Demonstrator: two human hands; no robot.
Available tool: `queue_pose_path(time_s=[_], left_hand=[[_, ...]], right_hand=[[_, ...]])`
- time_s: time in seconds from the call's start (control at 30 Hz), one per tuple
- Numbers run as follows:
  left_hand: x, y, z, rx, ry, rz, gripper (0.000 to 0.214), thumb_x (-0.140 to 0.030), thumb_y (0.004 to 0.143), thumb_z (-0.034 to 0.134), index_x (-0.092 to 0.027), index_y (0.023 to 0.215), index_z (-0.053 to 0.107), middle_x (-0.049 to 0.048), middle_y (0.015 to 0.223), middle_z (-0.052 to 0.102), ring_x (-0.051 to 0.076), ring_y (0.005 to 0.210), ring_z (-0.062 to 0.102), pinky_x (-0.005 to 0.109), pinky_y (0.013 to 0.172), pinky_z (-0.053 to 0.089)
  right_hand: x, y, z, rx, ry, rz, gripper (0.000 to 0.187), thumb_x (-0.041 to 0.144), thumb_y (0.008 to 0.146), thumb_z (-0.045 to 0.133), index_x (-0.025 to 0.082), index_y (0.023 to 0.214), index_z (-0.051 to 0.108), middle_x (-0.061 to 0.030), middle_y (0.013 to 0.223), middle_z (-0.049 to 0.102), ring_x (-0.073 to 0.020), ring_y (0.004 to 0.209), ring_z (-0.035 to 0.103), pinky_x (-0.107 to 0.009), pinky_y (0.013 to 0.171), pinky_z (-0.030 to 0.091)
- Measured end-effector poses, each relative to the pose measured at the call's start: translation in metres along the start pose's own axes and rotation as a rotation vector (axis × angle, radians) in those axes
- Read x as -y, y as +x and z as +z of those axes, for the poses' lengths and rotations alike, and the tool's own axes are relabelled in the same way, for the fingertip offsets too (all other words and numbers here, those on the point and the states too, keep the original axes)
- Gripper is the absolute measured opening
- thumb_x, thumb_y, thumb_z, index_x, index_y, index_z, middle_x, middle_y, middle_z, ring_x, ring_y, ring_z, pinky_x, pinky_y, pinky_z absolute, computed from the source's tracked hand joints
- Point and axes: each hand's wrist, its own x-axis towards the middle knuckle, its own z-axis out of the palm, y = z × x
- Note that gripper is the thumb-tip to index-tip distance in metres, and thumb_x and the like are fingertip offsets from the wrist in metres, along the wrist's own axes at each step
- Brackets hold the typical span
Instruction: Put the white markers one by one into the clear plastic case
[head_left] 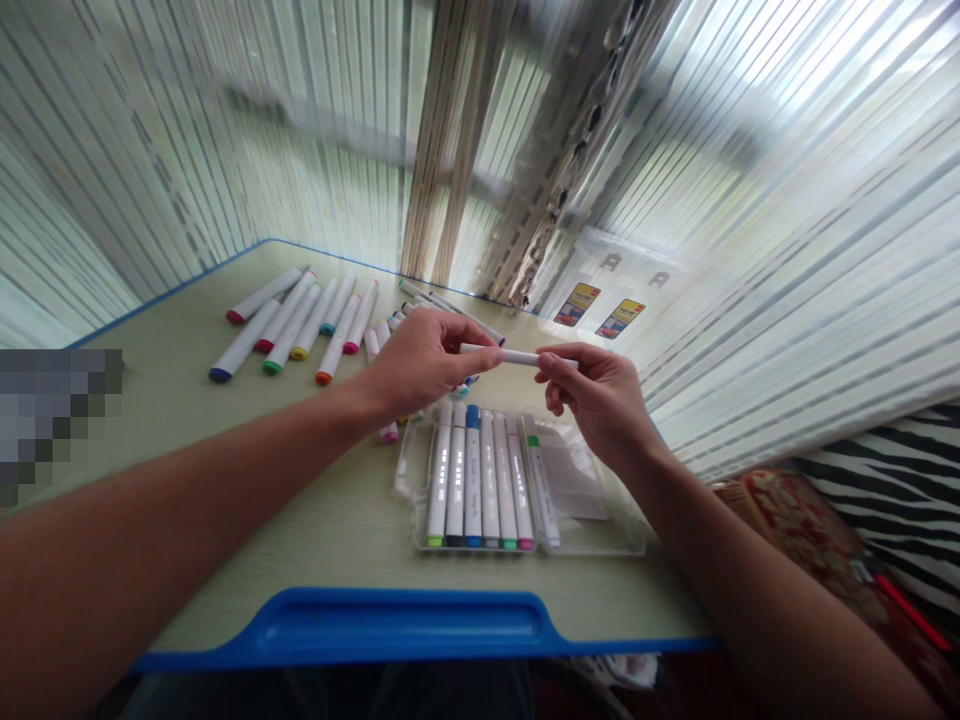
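A slim white marker (pixel 519 356) is held level above the table between both hands. My left hand (pixel 431 360) pinches its left end, and my right hand (pixel 600 392) grips the right end between thumb and fingers. Below them lies an open clear plastic case (pixel 628 540). Several white markers (pixel 490 480) stand side by side in its left half, with coloured ends toward me. One green-banded marker (pixel 543 495) leans at the start of the right half. More loose markers (pixel 465 385) lie behind my hands, partly hidden by them.
A spread of loose white markers (pixel 300 325) with coloured ends covers the back left of the table (pixel 315 540). A blue pen groove (pixel 397 620) runs along its front edge. Behind stand a clear box with labels (pixel 600 290) and a striped curtain (pixel 330 130).
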Motion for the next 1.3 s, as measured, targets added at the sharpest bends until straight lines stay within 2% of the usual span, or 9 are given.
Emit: queue_pose_path(time_s=[0.3, 0.53, 0.73, 0.97, 1.13, 1.3], left_hand=[[0.007, -0.003, 0.005, 0.065, 0.071, 0.115, 0.027, -0.037, 0.082, 0.074, -0.010, 0.088, 0.077, 0.0084, 0.081, 0.074, 0.012, 0.062, 0.059, 0.023, 0.054, 0.044], [0.009, -0.003, 0.006, 0.120, 0.037, 0.123, 0.030, -0.039, 0.081, 0.075, -0.011, 0.090, 0.077, 0.0090, 0.082, 0.075, 0.015, 0.069, 0.064, 0.024, 0.059, 0.046], [0.006, -0.003, 0.005, 0.068, 0.071, 0.127, 0.026, -0.036, 0.083, 0.074, -0.010, 0.089, 0.078, 0.0087, 0.085, 0.075, 0.011, 0.061, 0.058, 0.022, 0.053, 0.043], [0.003, -0.001, 0.003, -0.019, -0.022, -0.008, 0.022, -0.027, 0.085, 0.072, -0.010, 0.099, 0.076, 0.0052, 0.072, 0.069, 0.010, 0.056, 0.058, 0.022, 0.051, 0.047], [0.003, 0.002, 0.002, -0.070, -0.077, -0.047, 0.018, -0.025, 0.085, 0.072, -0.011, 0.096, 0.074, 0.0065, 0.080, 0.070, 0.009, 0.053, 0.056, 0.023, 0.049, 0.050], [0.003, 0.003, 0.001, -0.091, -0.090, -0.053, 0.017, -0.027, 0.088, 0.071, -0.012, 0.094, 0.073, 0.0070, 0.082, 0.072, 0.008, 0.052, 0.055, 0.022, 0.048, 0.049]], right_hand=[[0.002, -0.004, 0.001, 0.009, -0.261, -0.064, 0.029, 0.037, 0.065, 0.093, 0.016, 0.079, 0.079, 0.0001, 0.054, 0.066, -0.0101, 0.044, 0.058, -0.020, 0.040, 0.045], [0.005, -0.007, 0.003, 0.021, -0.356, -0.064, 0.032, 0.042, 0.063, 0.093, 0.016, 0.074, 0.078, 0.0012, 0.051, 0.062, -0.0088, 0.042, 0.051, -0.020, 0.037, 0.041], [0.004, -0.006, 0.003, 0.007, -0.299, -0.064, 0.030, 0.040, 0.067, 0.090, 0.015, 0.077, 0.076, 0.0010, 0.054, 0.064, -0.0083, 0.042, 0.053, -0.019, 0.038, 0.041], [0.003, -0.003, 0.002, -0.021, -0.155, -0.072, 0.028, 0.039, 0.075, 0.086, 0.015, 0.083, 0.074, 0.0001, 0.064, 0.067, -0.0077, 0.042, 0.055, -0.020, 0.038, 0.043], [0.003, -0.002, 0.002, -0.046, -0.055, -0.092, 0.022, 0.033, 0.077, 0.084, 0.016, 0.088, 0.075, -0.0005, 0.070, 0.070, -0.0066, 0.042, 0.054, -0.020, 0.037, 0.041], [0.005, -0.002, 0.003, -0.070, -0.028, -0.090, 0.026, 0.038, 0.079, 0.082, 0.018, 0.094, 0.075, -0.0023, 0.077, 0.074, -0.0067, 0.042, 0.055, -0.022, 0.037, 0.041]])
